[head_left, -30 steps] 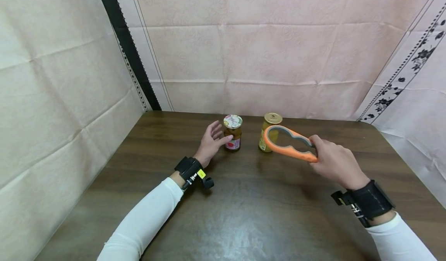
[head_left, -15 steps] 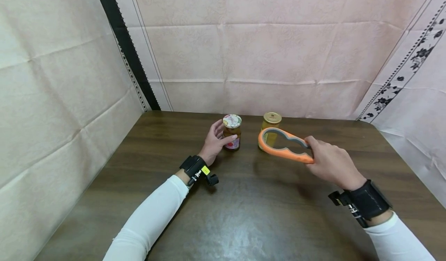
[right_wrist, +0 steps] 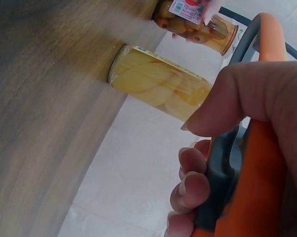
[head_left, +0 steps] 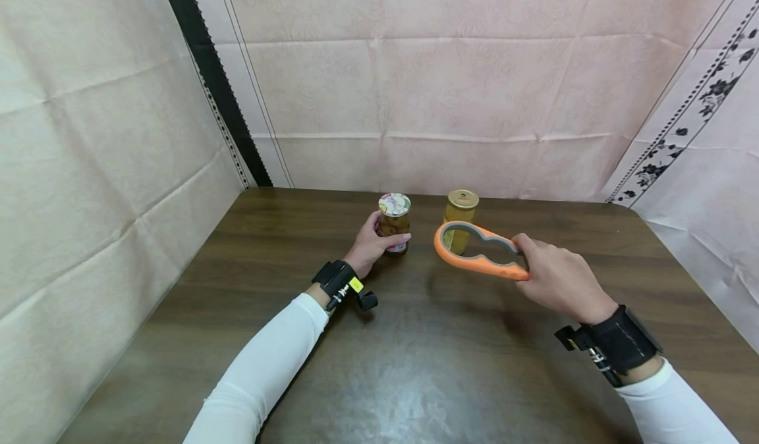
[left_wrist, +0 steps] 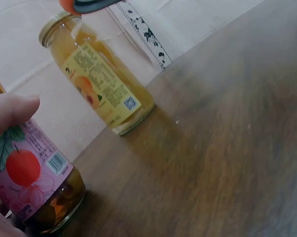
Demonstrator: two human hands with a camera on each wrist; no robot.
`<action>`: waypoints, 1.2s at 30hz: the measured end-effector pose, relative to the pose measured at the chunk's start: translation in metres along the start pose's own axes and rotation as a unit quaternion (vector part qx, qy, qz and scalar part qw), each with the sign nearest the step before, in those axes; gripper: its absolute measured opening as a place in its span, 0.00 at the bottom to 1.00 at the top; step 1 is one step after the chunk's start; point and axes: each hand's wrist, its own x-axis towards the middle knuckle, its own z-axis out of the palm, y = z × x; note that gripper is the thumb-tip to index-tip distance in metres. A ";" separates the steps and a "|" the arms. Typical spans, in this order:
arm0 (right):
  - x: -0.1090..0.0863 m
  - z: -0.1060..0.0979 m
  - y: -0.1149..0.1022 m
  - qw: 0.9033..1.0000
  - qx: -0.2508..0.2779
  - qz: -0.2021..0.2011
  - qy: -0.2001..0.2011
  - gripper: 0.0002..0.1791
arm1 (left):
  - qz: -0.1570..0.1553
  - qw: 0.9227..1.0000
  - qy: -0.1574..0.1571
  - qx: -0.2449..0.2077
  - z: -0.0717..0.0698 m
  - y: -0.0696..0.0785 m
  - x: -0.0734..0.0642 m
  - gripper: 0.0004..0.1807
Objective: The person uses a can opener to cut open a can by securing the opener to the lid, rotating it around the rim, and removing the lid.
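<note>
My left hand (head_left: pixel 369 245) grips a jar of brown fruit (head_left: pixel 394 224) with a patterned white lid. In the left wrist view the thumb lies across that jar's pink label (left_wrist: pixel 27 170), which shows a red fruit. To its right, apart from it, stands a jar of yellow fruit (head_left: pixel 459 212) with a gold lid. My right hand (head_left: pixel 560 278) holds an orange jar opener (head_left: pixel 481 265) with grey inner edges. Its looped end hangs in front of the yellow jar in the head view. The right wrist view shows the fingers curled round the opener's handles (right_wrist: pixel 259 177).
Both jars stand upright near the back edge of the dark wooden table (head_left: pixel 379 358). Pale cloth (head_left: pixel 462 95) hangs behind the table, and more cloth hangs along the left and right sides.
My left hand has moved right and closed round the brown fruit jar. The right hand has carried the jar opener slightly left and down. Both jars stay in place.
</note>
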 end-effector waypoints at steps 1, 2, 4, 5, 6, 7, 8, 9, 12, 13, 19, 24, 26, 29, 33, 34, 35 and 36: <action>0.000 0.000 0.000 1.000 0.000 -0.002 0.000 0.23 | 0.002 1.000 -0.002 0.000 0.000 -0.001 0.001 0.44; 0.000 0.000 0.000 1.000 0.000 -0.004 0.001 0.23 | 0.003 1.000 -0.005 0.001 0.000 -0.001 0.002 0.43; 0.000 0.001 -0.001 1.000 -0.001 -0.007 0.004 0.23 | 0.006 1.000 -0.009 0.002 0.001 -0.002 0.002 0.42; 0.000 0.001 -0.001 1.000 0.000 -0.009 0.004 0.23 | 0.007 1.000 -0.012 0.004 0.001 -0.002 0.003 0.41; 0.001 0.001 -0.001 1.000 -0.001 -0.010 0.006 0.23 | 0.008 1.000 -0.014 0.005 0.001 -0.003 0.003 0.41; 0.001 0.002 -0.001 1.000 0.000 -0.011 0.007 0.23 | 0.009 1.000 -0.016 0.007 0.001 -0.003 0.003 0.40; 0.001 0.002 -0.001 1.000 0.000 -0.011 0.007 0.23 | 0.009 1.000 -0.017 0.009 0.001 -0.004 0.003 0.40; 0.001 0.003 -0.001 1.000 0.000 -0.012 0.008 0.23 | 0.009 1.000 -0.017 0.010 0.001 -0.004 0.003 0.40; 0.001 0.005 -0.001 1.000 -0.001 -0.015 0.011 0.22 | 0.008 1.000 -0.019 0.020 0.000 -0.005 0.004 0.40; 0.001 0.005 -0.001 1.000 -0.001 -0.016 0.012 0.22 | 0.009 0.999 -0.020 0.023 0.000 -0.005 0.004 0.40; 0.002 0.004 -0.001 1.000 0.006 -0.019 0.013 0.22 | 0.024 0.998 -0.030 0.044 -0.002 -0.006 0.002 0.40; 0.002 0.000 0.000 1.000 0.017 -0.015 0.009 0.22 | 0.031 0.997 -0.046 0.047 -0.004 -0.006 0.000 0.41; 0.002 0.000 0.000 1.000 0.020 -0.018 0.008 0.22 | 0.029 0.997 -0.055 0.045 -0.005 -0.006 -0.002 0.42; 0.002 0.000 0.000 1.000 0.023 -0.019 0.005 0.21 | 0.023 0.996 -0.066 0.047 -0.007 -0.006 -0.004 0.43; 0.001 -0.001 0.001 1.000 0.027 -0.013 -0.003 0.22 | 0.019 0.995 -0.078 0.056 -0.009 -0.006 -0.007 0.43; 0.001 -0.001 0.001 1.000 0.028 -0.011 -0.005 0.21 | 0.019 0.995 -0.081 0.057 -0.010 -0.006 -0.008 0.43; 0.001 -0.001 0.001 0.999 0.029 -0.010 -0.007 0.22 | 0.018 0.995 -0.083 0.058 -0.010 -0.007 -0.008 0.43; 0.001 -0.001 0.001 0.999 0.030 -0.010 -0.008 0.22 | 0.017 0.994 -0.086 0.059 -0.010 -0.007 -0.009 0.43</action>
